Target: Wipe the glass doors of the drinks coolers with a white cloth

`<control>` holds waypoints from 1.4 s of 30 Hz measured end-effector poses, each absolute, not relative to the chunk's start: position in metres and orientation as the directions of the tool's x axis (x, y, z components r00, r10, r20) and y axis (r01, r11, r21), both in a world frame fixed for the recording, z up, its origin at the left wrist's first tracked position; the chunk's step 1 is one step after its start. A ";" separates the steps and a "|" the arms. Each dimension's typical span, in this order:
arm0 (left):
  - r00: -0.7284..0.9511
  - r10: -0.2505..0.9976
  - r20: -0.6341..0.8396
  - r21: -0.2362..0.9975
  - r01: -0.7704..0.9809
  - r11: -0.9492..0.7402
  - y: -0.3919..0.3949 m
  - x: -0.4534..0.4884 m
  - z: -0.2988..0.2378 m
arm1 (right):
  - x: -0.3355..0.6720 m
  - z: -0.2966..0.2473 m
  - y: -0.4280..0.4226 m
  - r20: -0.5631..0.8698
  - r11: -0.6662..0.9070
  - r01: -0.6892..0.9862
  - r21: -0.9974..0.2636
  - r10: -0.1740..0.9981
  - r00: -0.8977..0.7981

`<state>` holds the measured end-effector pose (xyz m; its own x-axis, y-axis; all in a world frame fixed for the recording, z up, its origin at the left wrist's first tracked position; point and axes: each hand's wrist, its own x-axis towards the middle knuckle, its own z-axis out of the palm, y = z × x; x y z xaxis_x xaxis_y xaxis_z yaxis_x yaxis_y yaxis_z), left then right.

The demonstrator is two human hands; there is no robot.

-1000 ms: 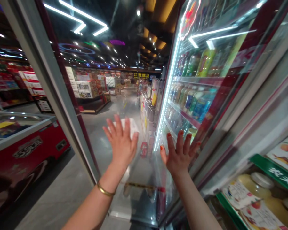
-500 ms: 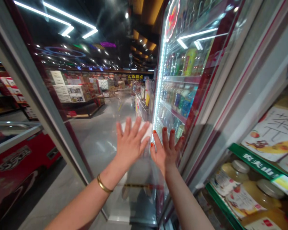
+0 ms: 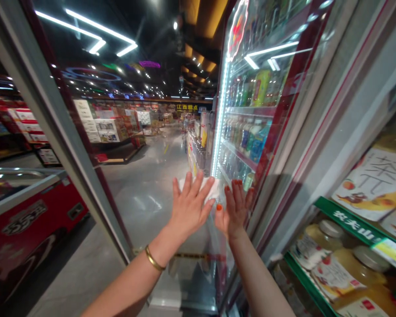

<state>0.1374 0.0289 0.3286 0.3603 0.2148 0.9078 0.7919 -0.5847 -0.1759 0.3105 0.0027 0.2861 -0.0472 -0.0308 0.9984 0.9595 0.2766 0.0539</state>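
Note:
My left hand, with a gold bangle on the wrist, lies flat with its fingers spread over a white cloth. The cloth is pressed to the pane of a glass door with a grey metal frame; most of it is hidden under the palm. To the right, my right hand, with orange-painted nails, is raised at the same pane. Its fingers are stretched up and close together, the thumb apart. Nothing shows in it; I cannot tell whether it touches the glass.
Bottled drinks stand on lit cooler shelves, seen through the pane. Large juice bottles fill green-edged shelves at right. A red chest freezer stands at left. Stacked cartons line the aisle beyond.
My left hand has slid right and slightly down with the cloth, closer to my right hand. The fingers of my right hand have drawn together. The view has shifted slightly.

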 end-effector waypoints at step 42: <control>0.368 0.028 0.929 -0.266 0.719 -0.641 0.083 0.009 0.337 | 0.274 0.240 0.003 0.973 -0.137 0.985 -0.109 0.188 0.134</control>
